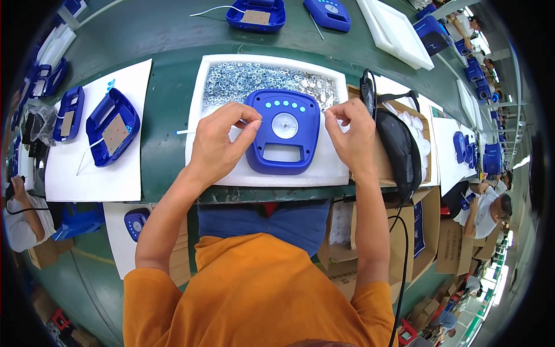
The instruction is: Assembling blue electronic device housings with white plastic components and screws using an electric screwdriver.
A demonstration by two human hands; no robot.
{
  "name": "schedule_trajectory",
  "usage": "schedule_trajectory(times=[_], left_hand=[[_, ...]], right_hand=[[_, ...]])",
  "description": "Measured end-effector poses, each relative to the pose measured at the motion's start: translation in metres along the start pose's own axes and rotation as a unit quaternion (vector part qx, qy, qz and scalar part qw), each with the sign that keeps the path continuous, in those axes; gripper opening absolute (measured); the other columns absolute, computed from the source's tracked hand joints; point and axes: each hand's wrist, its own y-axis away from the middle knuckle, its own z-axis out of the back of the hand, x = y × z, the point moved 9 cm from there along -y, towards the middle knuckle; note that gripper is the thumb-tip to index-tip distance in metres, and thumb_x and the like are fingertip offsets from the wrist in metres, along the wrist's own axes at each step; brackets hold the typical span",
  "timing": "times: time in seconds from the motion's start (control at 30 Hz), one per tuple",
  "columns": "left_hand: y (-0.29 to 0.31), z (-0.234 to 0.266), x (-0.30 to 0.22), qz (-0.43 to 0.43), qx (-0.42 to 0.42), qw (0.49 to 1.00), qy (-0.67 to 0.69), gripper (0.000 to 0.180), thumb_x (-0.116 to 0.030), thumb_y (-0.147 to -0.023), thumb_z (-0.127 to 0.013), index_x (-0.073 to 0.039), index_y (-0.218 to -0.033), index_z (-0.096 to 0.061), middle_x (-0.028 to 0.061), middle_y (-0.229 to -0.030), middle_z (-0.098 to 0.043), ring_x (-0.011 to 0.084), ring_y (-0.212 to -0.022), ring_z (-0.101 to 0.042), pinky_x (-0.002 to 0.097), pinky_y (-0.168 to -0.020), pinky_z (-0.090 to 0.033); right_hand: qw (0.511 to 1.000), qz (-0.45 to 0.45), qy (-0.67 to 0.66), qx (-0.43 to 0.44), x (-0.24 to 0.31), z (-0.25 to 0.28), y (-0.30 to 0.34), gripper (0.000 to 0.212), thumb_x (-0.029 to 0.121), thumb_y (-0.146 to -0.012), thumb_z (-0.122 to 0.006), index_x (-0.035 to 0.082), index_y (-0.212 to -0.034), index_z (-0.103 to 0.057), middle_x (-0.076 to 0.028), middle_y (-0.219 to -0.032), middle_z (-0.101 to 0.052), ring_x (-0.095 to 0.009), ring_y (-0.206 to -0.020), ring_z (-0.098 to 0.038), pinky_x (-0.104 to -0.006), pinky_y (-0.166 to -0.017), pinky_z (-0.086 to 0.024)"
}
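In front of me a blue plastic housing (281,159) lies on a white foam tray (199,95). It has a row of several light-coloured buttons, a round clear disc (284,125) in the middle and a rectangular opening below. My left hand (219,141) is closed in a pinch at the housing's left edge; a tiny pale tip shows at its fingers, too small to name. Just off the right edge, my right hand (351,136) also pinches, and what its fingertips hold is unclear. A thin white strip (185,132) with a blue end sticks out left of my left wrist.
Small metal washers or nuts (248,78) fill the tray's far part. To the left, open blue housings (113,130) with wires lie on white board. At right are a black mesh pouch (399,147) and a cardboard box (428,110) of white parts. Other people sit farther off.
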Motion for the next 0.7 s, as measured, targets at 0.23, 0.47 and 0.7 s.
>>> schedule_trajectory(times=[0.23,0.47,0.7], left_hand=[[0.003,-0.001,0.003,-0.012,-0.020,1.000,-0.014,0.008,-0.001,-0.101,-0.078,0.002,-0.108,-0.078,0.0133,-0.101,-0.081,0.0262,-0.089,-0.078,0.0366,-0.082,-0.063],[0.002,-0.002,0.006,0.010,0.008,1.000,-0.018,0.008,0.000,-0.104,-0.077,0.002,-0.111,-0.080,0.0136,-0.112,-0.084,0.0219,-0.100,-0.079,0.0338,-0.090,-0.063],[-0.003,-0.001,0.001,-0.007,0.011,1.000,-0.024,0.009,0.001,-0.104,-0.077,0.003,-0.112,-0.080,0.0138,-0.112,-0.084,0.0226,-0.099,-0.079,0.0332,-0.088,-0.063]], right_hand=[[0.995,-0.020,0.092,0.011,-0.042,0.000,-0.007,0.010,0.013,-0.101,-0.080,0.003,-0.098,-0.077,-0.011,-0.094,-0.070,-0.030,-0.091,-0.072,-0.0442,-0.082,-0.056],[0.977,-0.003,0.210,0.036,-0.047,-0.003,-0.008,0.018,0.018,-0.106,-0.079,0.000,-0.101,-0.078,-0.015,-0.095,-0.071,-0.033,-0.086,-0.070,-0.0456,-0.080,-0.055],[0.998,0.042,0.025,0.034,0.014,-0.007,-0.009,0.010,0.008,-0.098,-0.085,0.001,-0.099,-0.078,-0.013,-0.093,-0.071,-0.033,-0.086,-0.070,-0.0438,-0.078,-0.057]])
